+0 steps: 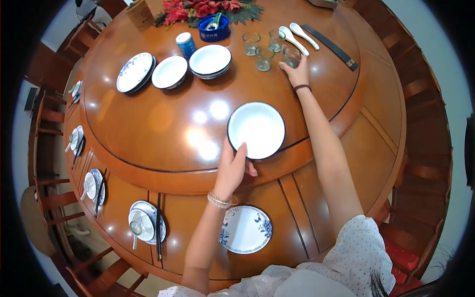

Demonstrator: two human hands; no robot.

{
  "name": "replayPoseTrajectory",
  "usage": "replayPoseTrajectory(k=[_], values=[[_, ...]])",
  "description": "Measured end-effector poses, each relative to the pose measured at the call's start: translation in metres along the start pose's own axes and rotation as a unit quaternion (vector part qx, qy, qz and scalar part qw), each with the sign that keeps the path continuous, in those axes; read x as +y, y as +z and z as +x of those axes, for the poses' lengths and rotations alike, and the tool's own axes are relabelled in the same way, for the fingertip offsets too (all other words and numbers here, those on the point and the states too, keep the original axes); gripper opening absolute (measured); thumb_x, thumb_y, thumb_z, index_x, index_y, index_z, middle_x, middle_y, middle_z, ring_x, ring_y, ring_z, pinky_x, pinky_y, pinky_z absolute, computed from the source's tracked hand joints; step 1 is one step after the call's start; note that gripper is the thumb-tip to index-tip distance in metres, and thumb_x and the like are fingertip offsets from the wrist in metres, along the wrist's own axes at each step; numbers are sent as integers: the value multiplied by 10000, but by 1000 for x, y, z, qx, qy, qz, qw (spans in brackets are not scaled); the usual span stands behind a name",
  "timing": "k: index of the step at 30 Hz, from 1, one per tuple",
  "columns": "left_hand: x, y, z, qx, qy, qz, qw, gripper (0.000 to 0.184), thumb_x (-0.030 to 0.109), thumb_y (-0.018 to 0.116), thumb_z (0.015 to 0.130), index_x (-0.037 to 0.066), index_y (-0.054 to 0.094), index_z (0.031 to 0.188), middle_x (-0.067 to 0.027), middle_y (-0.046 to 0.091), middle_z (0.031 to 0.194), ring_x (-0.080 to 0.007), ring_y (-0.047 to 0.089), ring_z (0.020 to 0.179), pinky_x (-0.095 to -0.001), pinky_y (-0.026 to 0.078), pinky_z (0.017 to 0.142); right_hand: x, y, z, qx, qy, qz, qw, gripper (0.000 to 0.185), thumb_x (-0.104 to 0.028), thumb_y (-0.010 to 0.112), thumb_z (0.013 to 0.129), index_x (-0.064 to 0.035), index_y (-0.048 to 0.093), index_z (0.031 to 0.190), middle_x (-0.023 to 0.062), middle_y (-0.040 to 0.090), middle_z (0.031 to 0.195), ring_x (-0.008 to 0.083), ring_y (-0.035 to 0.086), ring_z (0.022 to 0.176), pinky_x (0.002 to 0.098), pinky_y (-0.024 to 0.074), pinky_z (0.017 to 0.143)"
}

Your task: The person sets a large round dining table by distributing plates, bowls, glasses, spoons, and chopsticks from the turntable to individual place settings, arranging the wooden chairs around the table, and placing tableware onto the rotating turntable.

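My left hand (234, 166) grips a white bowl with a dark rim (256, 129) by its near edge, the thumb on the inside wall. The bowl is held above the rim of the turntable. My right hand (297, 74) reaches far forward, its fingers closed round a small clear glass (291, 56). Other clear glasses stand just left of it, one of them (264, 60) nearest. Two white spoons (294, 41) lie side by side beyond my right hand. Below the held bowl, a blue-flowered white plate (246, 230) lies on the table edge in front of me.
On the turntable (163, 128) sit stacked plates (134, 72), white bowls (169, 72), a blue can (186, 45), a blue ashtray (214, 28), red flowers (203, 9) and dark chopsticks (330, 47). Place settings with a bowl and plate (143, 225) line the left. Wooden chairs (54, 200) surround the table.
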State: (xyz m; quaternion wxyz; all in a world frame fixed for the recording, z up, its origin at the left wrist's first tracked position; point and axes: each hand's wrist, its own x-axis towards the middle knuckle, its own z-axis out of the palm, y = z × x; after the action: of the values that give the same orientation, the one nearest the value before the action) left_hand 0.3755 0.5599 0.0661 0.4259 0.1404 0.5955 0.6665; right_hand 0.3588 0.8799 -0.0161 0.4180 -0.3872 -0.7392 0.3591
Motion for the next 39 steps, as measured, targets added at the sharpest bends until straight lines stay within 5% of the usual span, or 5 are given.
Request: replayPoseTrajectory(k=[9,12,21,24,39], values=[[55,-23,93,57,77,33,995,241,139,377,857,-44,418,1007,-83,510,637,-118,463,424,-256,447,396,-16,2,-37,152,-99,-65,981,558,-234,714,679,19,439,1093,137,577,962,248,553,824,344,443,733],[76,-37,116,69,107,58,990,245,107,370,827,-49,416,1010,-80,514,668,-113,469,455,-277,469,435,-79,-7,-83,-13,-19,153,988,267,-215,570,827,-14,508,991,57,601,740,114,546,643,244,437,600],[97,-57,170,128,72,148,978,284,97,384,836,-54,347,1074,-110,555,716,-137,528,487,-280,502,443,-141,68,-58,-200,23,162,966,476,-235,506,858,33,328,1208,81,587,642,98,509,451,211,403,431],[93,-65,185,78,67,114,988,588,22,387,796,-108,-20,1200,-165,552,654,-211,556,437,-346,511,390,-118,97,-43,-141,-53,68,986,431,-180,521,822,31,380,1171,93,592,646,136,556,521,257,440,502],[86,-76,180,112,41,217,969,605,165,505,839,-139,101,1171,-158,577,569,-223,564,399,-314,479,342,-130,92,-57,-192,9,-76,978,486,-345,503,808,-16,430,1158,216,591,943,382,559,882,444,436,758]])
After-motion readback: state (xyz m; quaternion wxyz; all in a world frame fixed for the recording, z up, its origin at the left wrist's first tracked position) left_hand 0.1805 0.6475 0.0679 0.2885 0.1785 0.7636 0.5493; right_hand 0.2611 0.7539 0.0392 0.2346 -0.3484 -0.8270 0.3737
